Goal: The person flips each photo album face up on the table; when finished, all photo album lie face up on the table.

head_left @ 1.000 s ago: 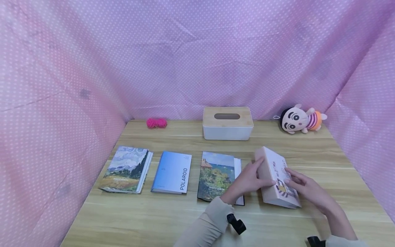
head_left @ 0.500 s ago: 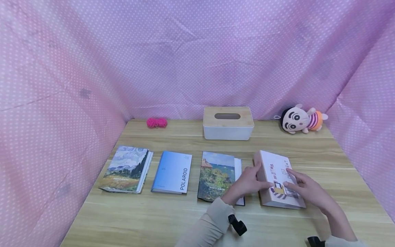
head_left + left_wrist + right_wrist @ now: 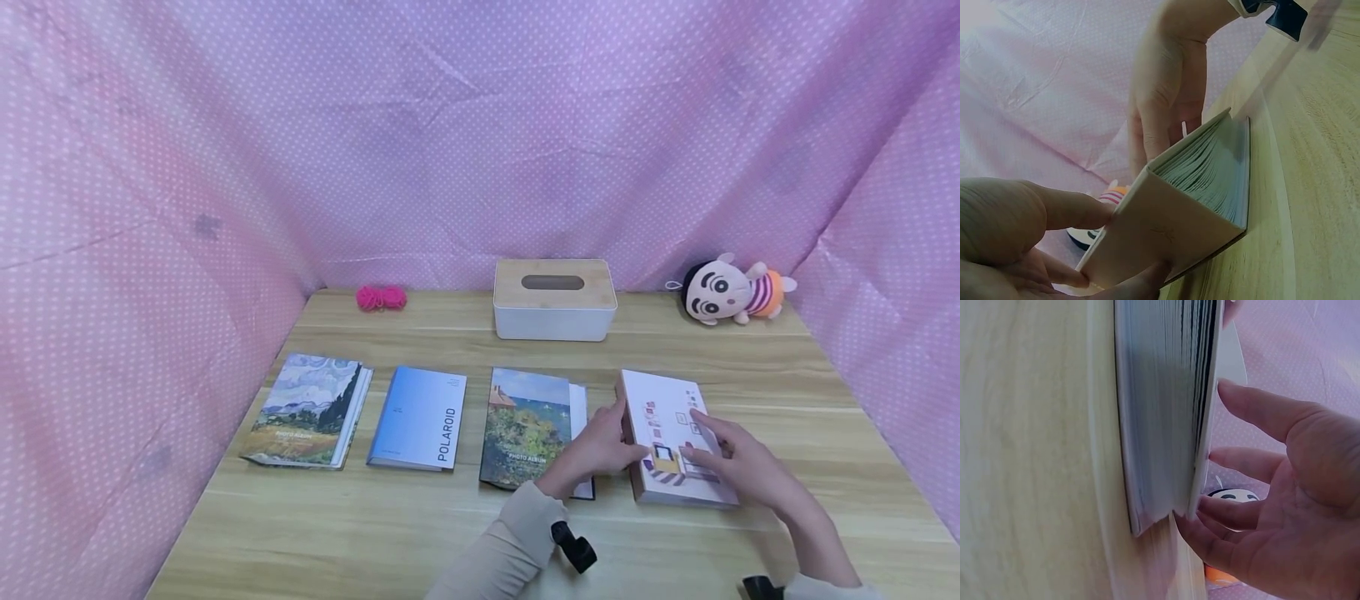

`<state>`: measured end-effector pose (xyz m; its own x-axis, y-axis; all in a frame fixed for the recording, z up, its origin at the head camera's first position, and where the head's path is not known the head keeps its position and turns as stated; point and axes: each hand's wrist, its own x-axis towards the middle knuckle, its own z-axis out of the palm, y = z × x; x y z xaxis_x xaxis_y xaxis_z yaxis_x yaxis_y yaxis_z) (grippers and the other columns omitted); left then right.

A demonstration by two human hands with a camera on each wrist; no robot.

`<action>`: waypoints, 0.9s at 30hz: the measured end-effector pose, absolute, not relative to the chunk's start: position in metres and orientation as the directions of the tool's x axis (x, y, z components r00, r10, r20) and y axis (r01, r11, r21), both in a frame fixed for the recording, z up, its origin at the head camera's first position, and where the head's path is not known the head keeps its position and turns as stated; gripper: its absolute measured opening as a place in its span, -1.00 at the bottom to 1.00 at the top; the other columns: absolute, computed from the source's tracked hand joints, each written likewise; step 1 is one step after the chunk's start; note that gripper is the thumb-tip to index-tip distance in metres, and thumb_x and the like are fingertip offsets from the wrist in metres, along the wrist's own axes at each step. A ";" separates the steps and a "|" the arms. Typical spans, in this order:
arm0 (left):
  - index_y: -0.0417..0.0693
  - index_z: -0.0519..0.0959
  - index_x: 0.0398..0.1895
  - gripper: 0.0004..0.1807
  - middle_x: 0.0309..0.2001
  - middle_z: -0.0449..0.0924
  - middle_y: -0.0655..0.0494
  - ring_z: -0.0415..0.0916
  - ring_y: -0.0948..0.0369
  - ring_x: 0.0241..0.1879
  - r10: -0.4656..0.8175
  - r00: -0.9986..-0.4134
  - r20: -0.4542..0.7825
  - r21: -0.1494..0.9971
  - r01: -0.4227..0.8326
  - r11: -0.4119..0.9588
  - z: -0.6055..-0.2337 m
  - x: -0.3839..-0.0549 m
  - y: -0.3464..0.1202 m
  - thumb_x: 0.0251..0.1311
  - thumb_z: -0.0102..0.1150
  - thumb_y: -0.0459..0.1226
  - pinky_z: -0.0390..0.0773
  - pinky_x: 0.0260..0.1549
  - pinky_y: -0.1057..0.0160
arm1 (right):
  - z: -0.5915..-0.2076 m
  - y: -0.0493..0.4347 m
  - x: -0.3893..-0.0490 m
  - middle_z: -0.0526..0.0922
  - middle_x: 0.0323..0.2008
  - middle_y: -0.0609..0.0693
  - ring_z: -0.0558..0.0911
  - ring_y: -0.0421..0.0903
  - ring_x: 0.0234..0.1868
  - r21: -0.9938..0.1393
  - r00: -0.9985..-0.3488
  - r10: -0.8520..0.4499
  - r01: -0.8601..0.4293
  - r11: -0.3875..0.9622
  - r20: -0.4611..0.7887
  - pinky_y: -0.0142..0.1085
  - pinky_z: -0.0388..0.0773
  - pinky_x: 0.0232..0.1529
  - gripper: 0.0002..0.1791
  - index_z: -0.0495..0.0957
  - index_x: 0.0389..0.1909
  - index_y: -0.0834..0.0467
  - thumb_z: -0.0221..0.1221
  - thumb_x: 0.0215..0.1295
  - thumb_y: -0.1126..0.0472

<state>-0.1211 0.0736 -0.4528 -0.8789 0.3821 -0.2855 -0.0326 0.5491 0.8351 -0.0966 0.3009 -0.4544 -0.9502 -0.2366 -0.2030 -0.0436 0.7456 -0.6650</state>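
Note:
A thick white photo album (image 3: 671,408) with small printed pictures lies on the table, front cover up, at the right end of a row of albums. Its spine (image 3: 1163,219) faces my left hand (image 3: 603,440), whose thumb and fingertips touch the spine and cover edge, spread rather than wrapped round it. My right hand (image 3: 742,458) is at the opposite side. Its fingertips rest along the cover, and one finger reaches the page edges (image 3: 1163,419) in the right wrist view.
Left of it lie a painted photo album (image 3: 528,425), a blue POLAROID album (image 3: 420,417) and another painted album (image 3: 303,408). Behind stand a tissue box (image 3: 551,321), pink yarn (image 3: 381,298) and a plush doll (image 3: 720,292). Pink dotted cloth (image 3: 480,150) surrounds the table.
The white album, tilted with its spine turned upward a second ago, has come down flat, cover up, and shifted slightly left. Both hands stay on it and have moved slightly left too.

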 end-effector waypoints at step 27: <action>0.12 0.24 0.29 -0.43 -0.14 0.52 0.20 0.52 0.38 -0.26 0.341 -0.899 -0.274 0.892 -0.105 0.440 -0.449 -0.121 0.067 0.23 0.20 -0.23 0.53 -0.12 0.35 | -0.456 0.301 -0.096 0.22 0.27 0.52 0.40 0.37 0.14 -0.652 -0.950 -0.233 -0.043 0.757 -0.207 0.20 0.42 -0.01 -0.14 0.07 0.43 0.33 0.13 0.32 -0.12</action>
